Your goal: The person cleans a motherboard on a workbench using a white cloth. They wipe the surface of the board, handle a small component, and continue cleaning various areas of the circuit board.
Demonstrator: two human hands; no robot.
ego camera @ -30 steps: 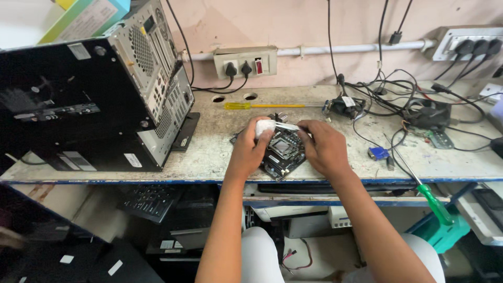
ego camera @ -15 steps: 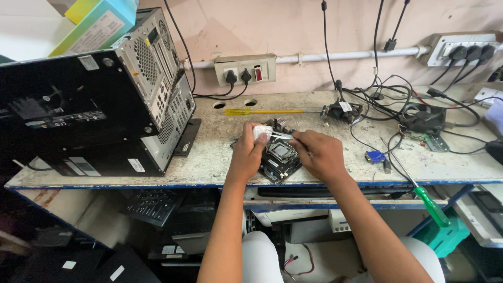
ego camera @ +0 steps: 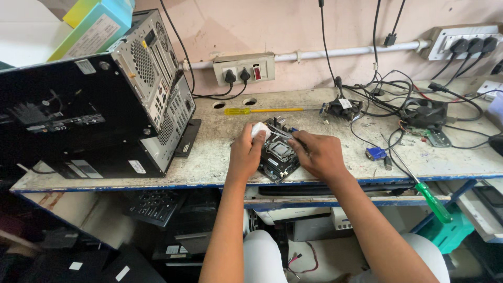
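Observation:
A small dark motherboard lies on the worn workbench near its front edge. My left hand rests on the board's left side and is closed on a small white wad, likely cloth or tissue. My right hand covers the board's right side, its fingers pinching a thin metal lever or tool that lies across the top of the board. The square processor socket shows between both hands.
A black computer case lies on the bench's left. A yellow-handled screwdriver lies behind the board, a green-handled one overhangs the front edge at right. Tangled cables, a fan and wall sockets fill the right and back.
Both hands stay on the motherboard with only small shifts; the camera has tilted slightly so the scene sits a little differently in view.

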